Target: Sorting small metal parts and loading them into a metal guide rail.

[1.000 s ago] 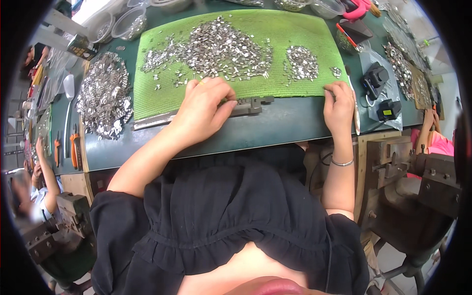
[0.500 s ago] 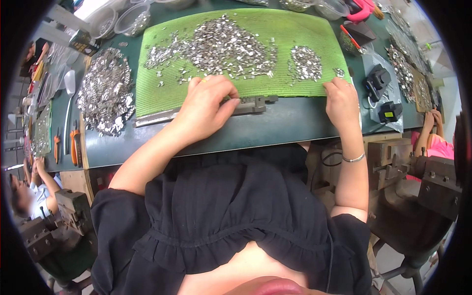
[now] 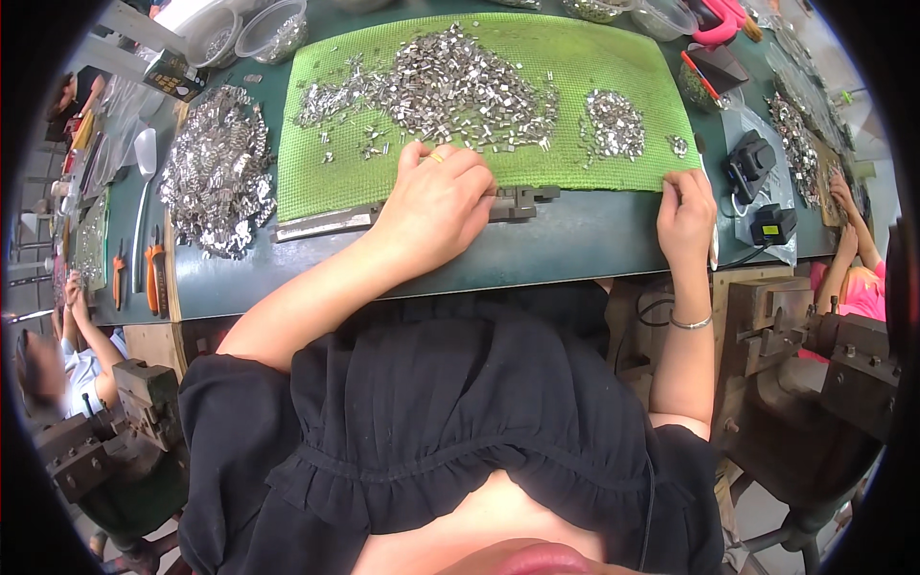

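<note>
My left hand (image 3: 441, 201) lies over a long metal bar with a dark block at its right end (image 3: 522, 203), along the near edge of a green ribbed mat (image 3: 565, 177). Its fingers are bent and closed, with the fingertips hidden. Just beyond it spreads a large heap of small silvery metal pieces (image 3: 450, 81). By the mat's near right corner, my right hand (image 3: 686, 213) is closed, thumb against bent fingers; whatever it holds does not show. A smaller heap (image 3: 614, 125) and a tiny cluster of pieces (image 3: 678, 146) sit on the mat's right side.
Left of the mat rises a pile of metal pieces (image 3: 218, 172), beside orange-handled pliers (image 3: 155, 273) and a white spoon-like tool (image 3: 144, 182). Plastic tubs (image 3: 272, 34) line the back. Black devices (image 3: 752, 163) stand at right. Other people work at both sides.
My right hand has drawn slightly back from the mat toward me. My left hand remains over the bar, its fingers shifted a little. The whole view has moved slightly.
</note>
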A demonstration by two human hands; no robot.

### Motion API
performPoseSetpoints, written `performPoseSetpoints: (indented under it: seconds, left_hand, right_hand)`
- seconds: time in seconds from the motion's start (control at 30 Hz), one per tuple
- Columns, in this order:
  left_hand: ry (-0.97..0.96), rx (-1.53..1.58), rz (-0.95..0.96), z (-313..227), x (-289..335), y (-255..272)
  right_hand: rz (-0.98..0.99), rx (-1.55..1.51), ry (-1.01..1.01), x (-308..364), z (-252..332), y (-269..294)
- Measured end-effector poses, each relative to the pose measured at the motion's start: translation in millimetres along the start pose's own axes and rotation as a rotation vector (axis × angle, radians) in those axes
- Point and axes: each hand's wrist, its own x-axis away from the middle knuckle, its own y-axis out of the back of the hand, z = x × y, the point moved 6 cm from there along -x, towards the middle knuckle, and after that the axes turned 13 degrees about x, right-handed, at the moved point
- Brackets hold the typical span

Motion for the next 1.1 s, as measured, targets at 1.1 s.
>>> performPoseSetpoints:
  seconds: [1.1]
  left_hand:
    - [0.241,0.117,0.152,33,16,52]
  right_hand:
    - [0.605,-0.379,0.416,-55,166,-19]
